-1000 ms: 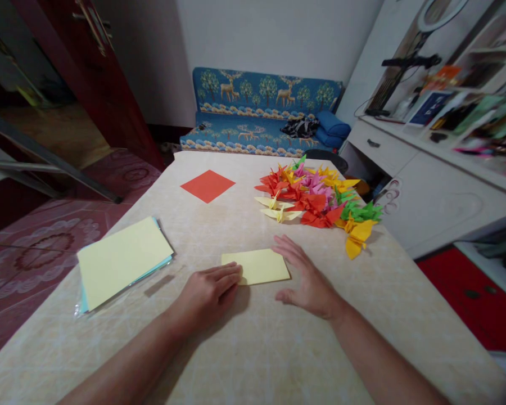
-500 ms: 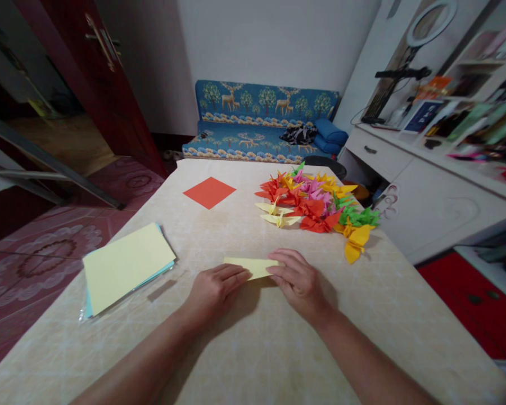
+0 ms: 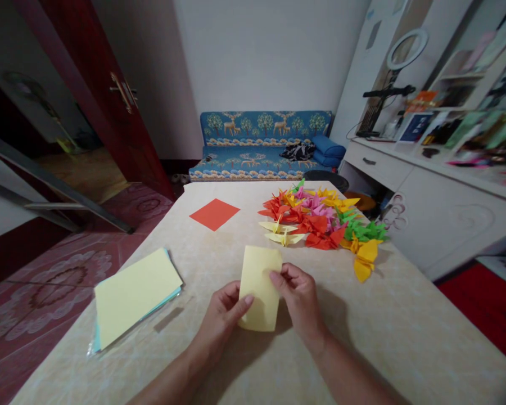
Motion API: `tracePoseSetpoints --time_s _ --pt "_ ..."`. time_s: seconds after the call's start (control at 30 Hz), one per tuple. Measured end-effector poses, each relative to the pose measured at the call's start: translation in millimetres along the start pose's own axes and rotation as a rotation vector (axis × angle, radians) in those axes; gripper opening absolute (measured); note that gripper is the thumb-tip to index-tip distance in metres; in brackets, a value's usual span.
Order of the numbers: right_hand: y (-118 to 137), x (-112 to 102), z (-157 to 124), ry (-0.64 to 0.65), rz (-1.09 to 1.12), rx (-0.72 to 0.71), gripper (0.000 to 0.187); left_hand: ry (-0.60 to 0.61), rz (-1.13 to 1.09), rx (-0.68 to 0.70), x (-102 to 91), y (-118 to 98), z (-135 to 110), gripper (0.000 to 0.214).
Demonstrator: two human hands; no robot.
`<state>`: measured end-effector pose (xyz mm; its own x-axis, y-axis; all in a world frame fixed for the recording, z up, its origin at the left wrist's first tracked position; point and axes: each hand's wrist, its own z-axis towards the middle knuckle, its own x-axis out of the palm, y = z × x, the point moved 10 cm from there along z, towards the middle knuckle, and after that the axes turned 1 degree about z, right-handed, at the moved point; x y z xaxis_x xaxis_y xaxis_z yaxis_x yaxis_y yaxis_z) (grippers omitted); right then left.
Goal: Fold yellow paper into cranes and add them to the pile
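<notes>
Head view: my left hand (image 3: 222, 313) and right hand (image 3: 300, 298) hold the paper (image 3: 259, 287) between them over the desk (image 3: 405, 337), fingers clamped on its side edges. Cranes (image 3: 320, 216) lie beyond my fingers, and a stack (image 3: 135, 292) lies to their left.

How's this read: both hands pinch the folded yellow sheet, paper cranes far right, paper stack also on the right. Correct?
No. Head view: the paper stack lies to the left of the hands, not the right. The left hand and right hand do pinch the folded yellow sheet; the paper cranes sit far right.
</notes>
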<state>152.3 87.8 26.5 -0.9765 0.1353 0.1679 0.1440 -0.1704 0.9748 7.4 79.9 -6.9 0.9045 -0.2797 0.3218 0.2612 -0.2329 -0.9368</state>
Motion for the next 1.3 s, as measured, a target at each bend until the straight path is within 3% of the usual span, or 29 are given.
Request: tracePoseSetpoints --time_s 0.13,0.23,0.37,0.53,0.7,0.83,0.93,1.03,1.17,1.3 --pt "2 1 -10 0.062 -0.083 -0.050 0.023 -0.005 0.034 0.144 9.0 -33 8 0.030" --pt "10 -2 -15 0.060 -0.152 -0.125 0.018 -0.056 0.093 0.174 9.3 -47 15 0.021" --pt "28 -3 -18 0.039 -0.185 -0.236 0.010 -0.106 0.072 0.179 8.1 -44 14 0.018" --pt "40 1 -22 0.051 -0.178 -0.269 0.012 -0.143 -0.092 0.141 7.0 -33 7 0.018" --pt "34 11 -27 0.135 -0.198 -0.192 0.012 -0.211 -0.319 0.103 3.9 -31 7 0.018" --pt "4 17 -27 0.173 -0.100 0.023 0.020 -0.317 -0.465 0.117 -7.8 -34 10 0.020" --pt "-15 11 -24 0.100 -0.003 0.138 0.020 -0.400 -0.545 0.117 -20.6 -33 12 0.012" --pt "-23 -3 -19 -0.014 0.106 0.166 0.024 -0.474 -0.557 0.104 -33.9 -26 10 0.013" --pt "-19 -26 -14 -0.172 0.221 0.123 0.030 -0.355 -0.310 0.056 -30.9 -18 12 0.025" --pt "-11 -40 -8 -0.223 0.176 0.067 0.032 -0.241 -0.060 -0.004 -24.4 -10 14 0.041"
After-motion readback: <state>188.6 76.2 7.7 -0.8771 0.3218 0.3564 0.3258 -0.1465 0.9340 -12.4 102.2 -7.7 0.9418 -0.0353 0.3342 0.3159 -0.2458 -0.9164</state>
